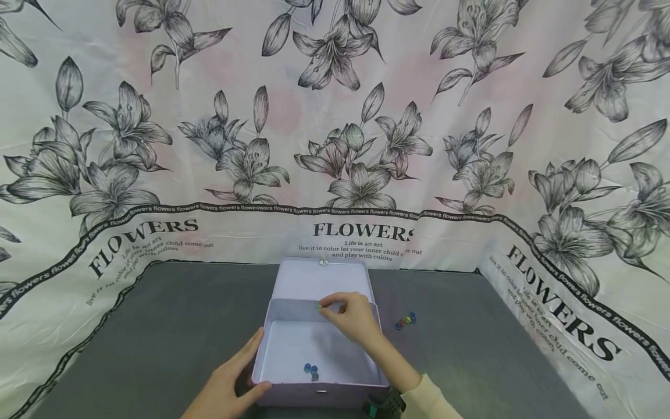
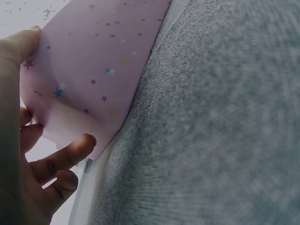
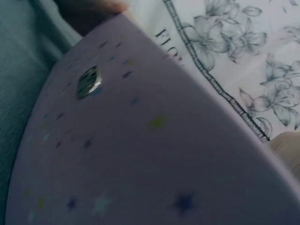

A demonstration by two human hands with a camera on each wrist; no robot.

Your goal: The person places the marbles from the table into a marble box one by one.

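An open lilac metal box (image 1: 320, 396) with a star pattern sits on the dark table, its lid (image 1: 321, 279) tipped back behind it. My left hand (image 1: 230, 372) grips its near left corner, thumb at the front rim and fingers along the left wall. Over the inside of the box, my right hand (image 1: 352, 317) pinches a small green bead (image 1: 320, 306) between thumb and index finger. Several small blue and grey beads (image 1: 311, 368) lie on the box floor near the front. In the right wrist view the box front (image 3: 126, 154) hides the right fingertips.
Right of the box, a small cluster of blue, yellow and reddish beads (image 1: 407, 320) lies on the grey table (image 1: 471, 349). A metal clasp (image 3: 89, 82) is fixed to the box front. Flower-printed cloth (image 1: 356, 145) hangs behind and at both sides.
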